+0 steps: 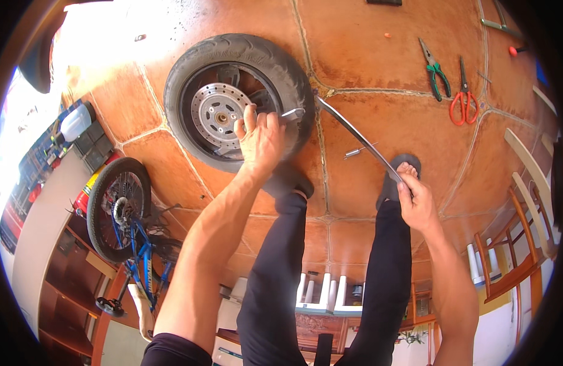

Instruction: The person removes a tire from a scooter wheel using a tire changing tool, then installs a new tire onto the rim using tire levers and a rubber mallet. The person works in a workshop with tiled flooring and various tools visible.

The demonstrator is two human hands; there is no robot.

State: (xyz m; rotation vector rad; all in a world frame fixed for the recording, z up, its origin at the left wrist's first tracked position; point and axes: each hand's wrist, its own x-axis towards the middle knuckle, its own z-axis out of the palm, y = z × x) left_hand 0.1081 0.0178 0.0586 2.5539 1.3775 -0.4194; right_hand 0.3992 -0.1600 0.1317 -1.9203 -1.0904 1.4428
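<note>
A wheel with a black tyre (pixel 288 73) lies flat on the floor, its drilled brake disc (pixel 207 100) facing up. My left hand (pixel 261 141) is over the wheel's right side, fingers curled closed. Out from beside it pokes the bright curved end of a metal lever (pixel 292 113), resting on the tyre; the rest of this lever is hidden by the hand. My right hand (pixel 417 198) grips the near end of a long tyre lever (pixel 360 137). The far tip of that lever points at the tyre's right edge; whether it touches cannot be told.
Green-handled pliers (pixel 437 76) and red-handled scissors (pixel 464 104) lie to the right on the tiles. A small metal tool (pixel 359 150) is on the floor near my right foot. At left stands a blue bicycle (pixel 141 256); wooden chairs (pixel 519 268) are at right.
</note>
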